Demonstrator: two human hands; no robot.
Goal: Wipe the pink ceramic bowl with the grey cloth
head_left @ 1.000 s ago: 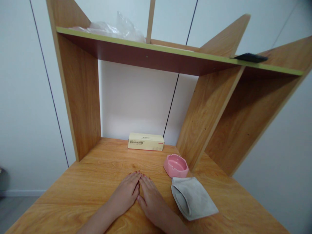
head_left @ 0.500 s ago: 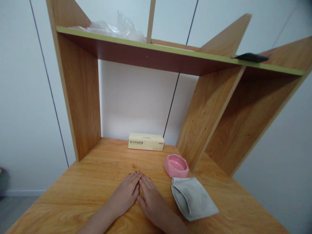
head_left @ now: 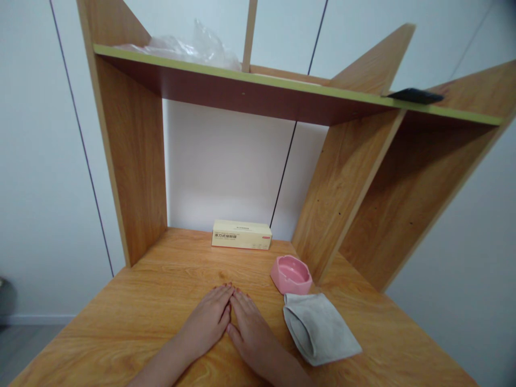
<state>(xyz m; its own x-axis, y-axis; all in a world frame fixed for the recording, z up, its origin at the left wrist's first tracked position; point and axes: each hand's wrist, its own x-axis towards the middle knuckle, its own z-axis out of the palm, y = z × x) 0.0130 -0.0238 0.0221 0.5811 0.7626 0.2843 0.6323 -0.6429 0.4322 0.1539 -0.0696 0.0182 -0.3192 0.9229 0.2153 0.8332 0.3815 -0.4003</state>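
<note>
My left hand lies flat, palm down, on the wooden desk, its fingers stretched forward. Beside it rests my right hand, also flat, with the fingertips of both hands touching. Neither hand holds anything. A folded grey cloth lies on the desk to the right of my right hand, apart from it. Just behind the cloth sits a pink ashtray with notches in its rim. Farther back stands a long cream-coloured box of cling film, with dark printed characters on its front.
A raised shelf with a green edge spans the desk, held by wooden side panels. On it lie a crumpled clear plastic bag and a flat dark object. A wooden divider rises behind the ashtray.
</note>
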